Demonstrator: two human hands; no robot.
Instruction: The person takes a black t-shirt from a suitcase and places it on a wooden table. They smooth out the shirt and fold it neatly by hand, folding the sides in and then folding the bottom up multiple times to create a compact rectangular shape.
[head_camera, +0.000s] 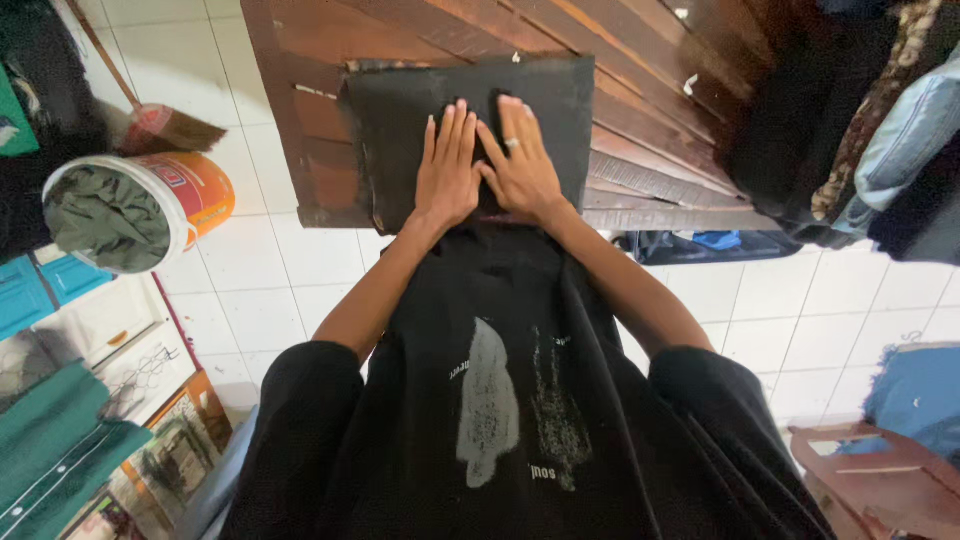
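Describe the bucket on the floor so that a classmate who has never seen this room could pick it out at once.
Start at the slatted wooden table where both hands press a dark folded cloth. Look to the white tiled floor beside the table. The bucket is orange with a white rim, stuffed with grey-green fabric, next to a broom.

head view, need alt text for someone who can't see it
Seen from above, the left hand and right hand press flat, side by side, on a dark cloth spread over a slatted wooden table. An orange bucket stuffed with green fabric lies on the white tile floor.
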